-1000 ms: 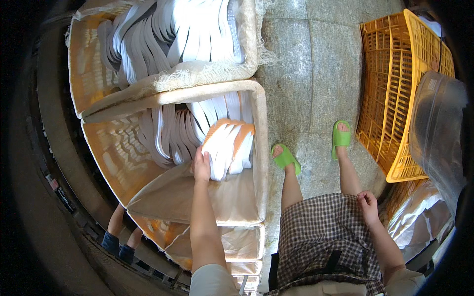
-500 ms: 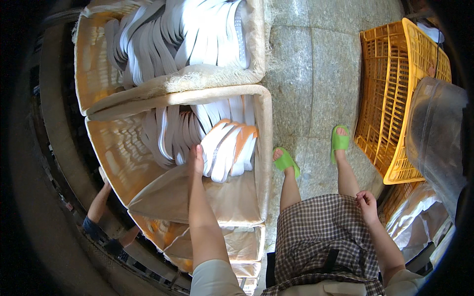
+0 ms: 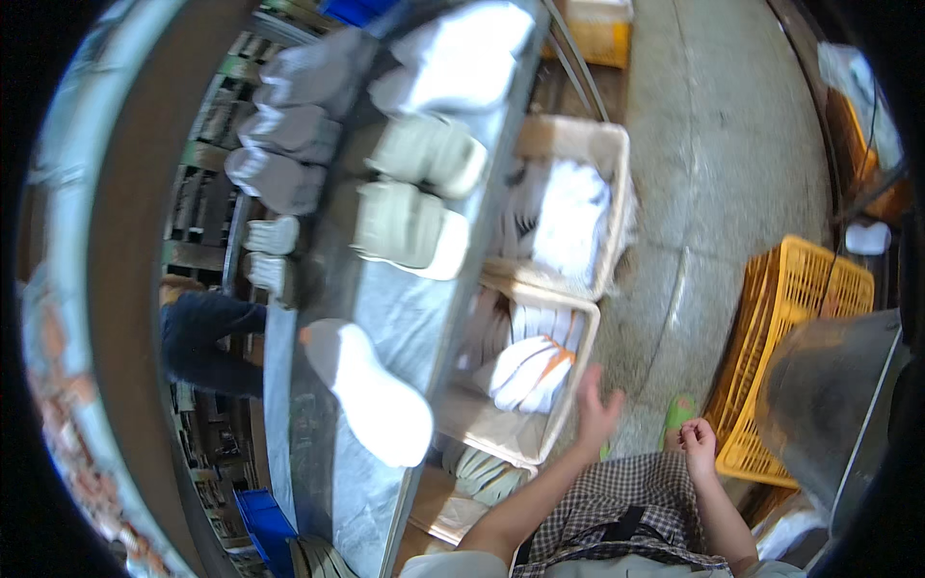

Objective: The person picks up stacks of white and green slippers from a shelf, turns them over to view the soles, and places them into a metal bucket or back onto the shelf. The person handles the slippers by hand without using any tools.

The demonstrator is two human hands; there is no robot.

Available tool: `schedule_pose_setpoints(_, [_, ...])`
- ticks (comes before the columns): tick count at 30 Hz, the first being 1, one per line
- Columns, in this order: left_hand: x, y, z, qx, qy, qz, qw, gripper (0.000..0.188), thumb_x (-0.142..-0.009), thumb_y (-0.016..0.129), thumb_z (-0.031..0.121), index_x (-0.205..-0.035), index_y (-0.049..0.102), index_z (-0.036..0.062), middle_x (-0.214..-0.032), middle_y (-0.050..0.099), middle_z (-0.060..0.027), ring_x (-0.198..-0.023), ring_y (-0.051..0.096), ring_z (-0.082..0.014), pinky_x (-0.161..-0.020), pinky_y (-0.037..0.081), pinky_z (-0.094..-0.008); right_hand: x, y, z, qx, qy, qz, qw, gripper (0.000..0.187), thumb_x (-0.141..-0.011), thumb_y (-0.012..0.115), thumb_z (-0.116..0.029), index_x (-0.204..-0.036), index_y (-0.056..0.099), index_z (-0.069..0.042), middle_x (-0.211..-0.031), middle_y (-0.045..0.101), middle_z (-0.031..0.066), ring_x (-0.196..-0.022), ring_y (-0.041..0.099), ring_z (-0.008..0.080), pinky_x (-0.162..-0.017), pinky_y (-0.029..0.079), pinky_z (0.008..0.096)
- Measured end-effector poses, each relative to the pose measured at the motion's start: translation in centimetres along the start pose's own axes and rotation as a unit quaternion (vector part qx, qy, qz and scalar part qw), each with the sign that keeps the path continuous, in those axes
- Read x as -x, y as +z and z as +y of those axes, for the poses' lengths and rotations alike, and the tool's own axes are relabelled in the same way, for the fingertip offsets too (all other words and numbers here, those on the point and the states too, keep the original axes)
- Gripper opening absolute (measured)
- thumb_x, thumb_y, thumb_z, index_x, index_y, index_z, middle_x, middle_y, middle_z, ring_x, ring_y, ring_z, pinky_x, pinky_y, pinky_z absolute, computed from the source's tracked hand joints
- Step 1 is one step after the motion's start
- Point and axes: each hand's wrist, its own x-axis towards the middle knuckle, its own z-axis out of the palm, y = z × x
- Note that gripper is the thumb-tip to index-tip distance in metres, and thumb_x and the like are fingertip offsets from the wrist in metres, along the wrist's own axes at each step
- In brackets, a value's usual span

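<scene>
My left hand (image 3: 599,412), fingers spread and slightly blurred, is raised just right of a cloth-lined bin (image 3: 568,435). It touches nothing that I can see. Inside that bin lies a stack of white shoe soles (image 3: 525,371), some with orange edges. My right hand (image 3: 700,441) is held near my checked apron (image 3: 626,486) with its fingers curled together. Whether anything is between those fingers cannot be made out. On the long bench to the left lies a large white shoe sole (image 3: 374,395), with stacks of grey-green soles (image 3: 409,222) farther along.
A second lined bin (image 3: 617,207) with white and grey soles stands beyond the first. Grey soles (image 3: 289,144) line the bench's far side, where a person in dark trousers (image 3: 214,337) stands. Yellow crates (image 3: 771,356) and a grey translucent container (image 3: 829,385) are at right.
My left hand has left the white soles in the bin and moved to the right, its fingers now apart. The view has swung, bringing the bench in. My right hand remains curled.
</scene>
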Motion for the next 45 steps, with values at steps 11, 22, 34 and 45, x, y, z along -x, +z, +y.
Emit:
schedule_pose_setpoints(11, [-0.9,-31.9,24.5,0.173,0.233,0.236,0.927,0.052,-0.087,0.059,0.011,-0.130,0.031,0.0067,-0.131,0.038,-0.0162,-0.098,0.060,-0.0269,-0.072,0.055,-0.0353,4.0,4.6,-10.0,0.019,-0.135,-0.114,0.984,0.007,-0.091,0.052,-0.010,-0.087,0.053,-0.004,-0.075,0.055,0.0016,-0.065,0.052,0.0097,-0.059,0.043,0.0232])
schedule_pose_setpoints(22, [-19.3,-58.2,4.0,0.398,-0.250,0.352,0.809,0.067,-0.082,0.066,0.026,-0.138,0.030,0.0162,-0.138,0.031,-0.0145,-0.114,0.046,-0.0323,-0.080,0.048,-0.0454,3.4,6.1,-11.1,0.144,-0.069,-0.012,0.987,0.008,-0.090,0.051,-0.007,-0.083,0.052,-0.003,-0.071,0.050,0.0008,-0.062,0.046,0.0091,-0.056,0.039,0.0244])
schedule_pose_setpoints(34, [-22.7,-64.3,-2.3,0.676,-0.081,0.279,0.677,0.040,-0.087,0.057,0.045,-0.112,0.058,0.0142,-0.094,0.060,-0.0064,-0.086,0.061,-0.0172,-0.067,0.052,-0.0367,-0.6,11.3,-13.4,0.111,-0.089,-0.015,0.990,0.007,-0.091,0.051,-0.008,-0.087,0.052,-0.002,-0.074,0.053,0.0006,-0.066,0.049,0.0089,-0.059,0.042,0.0240])
schedule_pose_setpoints(45, [-33.7,-58.0,5.5,0.298,-0.078,0.335,0.890,0.070,-0.083,0.052,0.048,-0.140,0.032,0.0132,-0.143,0.033,-0.0101,-0.129,0.031,-0.0313,-0.095,0.031,-0.0588,0.0,11.4,-13.5,0.122,-0.067,0.041,0.989,0.008,-0.090,0.052,-0.007,-0.086,0.054,-0.001,-0.073,0.052,0.0008,-0.065,0.047,0.0087,-0.060,0.041,0.0244])
